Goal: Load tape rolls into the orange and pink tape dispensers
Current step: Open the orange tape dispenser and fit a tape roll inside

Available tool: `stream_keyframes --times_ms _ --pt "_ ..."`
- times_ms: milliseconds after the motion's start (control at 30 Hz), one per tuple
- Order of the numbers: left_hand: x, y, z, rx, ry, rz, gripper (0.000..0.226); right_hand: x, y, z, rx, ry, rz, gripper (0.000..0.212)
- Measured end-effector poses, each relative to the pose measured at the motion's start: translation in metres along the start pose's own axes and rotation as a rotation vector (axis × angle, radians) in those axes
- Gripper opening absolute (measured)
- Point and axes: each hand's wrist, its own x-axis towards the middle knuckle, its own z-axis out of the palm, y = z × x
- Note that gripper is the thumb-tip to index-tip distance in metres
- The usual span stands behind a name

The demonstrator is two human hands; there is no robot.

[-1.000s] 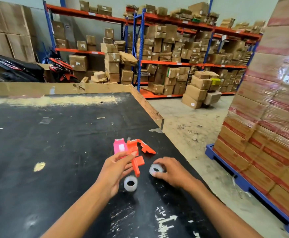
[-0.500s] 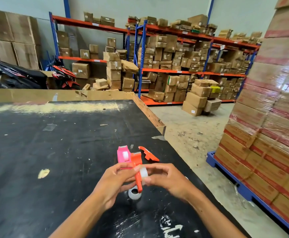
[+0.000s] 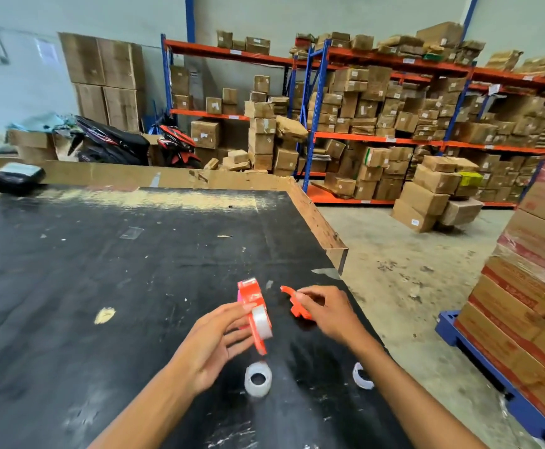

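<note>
- Change since half a second before: the hands, which had met over the orange dispenser body [image 3: 254,314] with a roll between them, had parted; a clear tape roll [image 3: 262,321] now sat in the body's open side.
- Left hand [image 3: 214,343] pinched that body between thumb and fingertips, holding it on edge above the worktop [image 3: 102,270].
- Right hand [image 3: 327,311] had gone across to the loose orange cover piece [image 3: 295,306]; its fingers were curled onto it, the piece lying on or just off the worktop, hard to tell which.
- Pink dispenser [image 3: 238,298] was almost wholly hidden behind the orange body; only a sliver showed.
- Spare roll [image 3: 257,379] lay flat near the left wrist; another roll [image 3: 361,376] sat partly behind the right forearm.
- Judgement: orange unit had its roll seated and needed the cover closed over it; pink unit looked not yet loaded.
</note>
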Motion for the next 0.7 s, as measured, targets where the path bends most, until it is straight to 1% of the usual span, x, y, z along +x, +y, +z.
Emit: stream_keyframes --times_ms 100,167,233,267,300,367,400,433,467,567,700 --pt "0.002 0.0 0.004 0.013 0.045 0.01 0.04 0.023 0.023 0.004 -0.306 -0.133 0.05 0.02" --pt "0.003 -0.001 0.006 0.034 0.072 0.016 0.041 0.031 0.032 0.01 -0.47 -0.187 0.043 0.024" --pt "0.005 -0.003 0.01 0.046 0.104 0.025 0.045 0.034 0.036 0.012 -0.513 -0.191 0.017 0.028" --pt "0.006 -0.003 0.012 0.044 0.118 0.033 0.049 0.035 0.037 0.012 -0.456 -0.186 0.017 0.033" --pt "0.006 -0.004 0.015 0.039 0.128 0.038 0.052 0.035 0.036 0.011 -0.337 -0.185 0.045 0.041" --pt "0.007 -0.006 0.018 0.024 0.142 0.048 0.056 0.029 0.028 0.003 0.051 -0.241 0.172 0.06" --pt "0.008 -0.008 0.02 0.016 0.147 0.052 0.056 0.024 0.024 -0.002 0.245 -0.291 0.224 0.063" --pt "0.009 -0.011 0.021 0.009 0.149 0.053 0.056 0.018 0.019 -0.007 0.393 -0.332 0.241 0.062" --pt "0.01 -0.013 0.022 0.003 0.148 0.052 0.056 0.012 0.015 -0.012 0.49 -0.365 0.227 0.057" --pt "0.012 -0.021 0.024 -0.01 0.131 0.045 0.052 -0.01 0.008 -0.026 0.658 -0.443 0.133 0.044" --pt "0.013 -0.027 0.036 -0.014 0.061 0.055 0.046 -0.029 0.002 -0.033 0.712 -0.509 0.087 0.049"
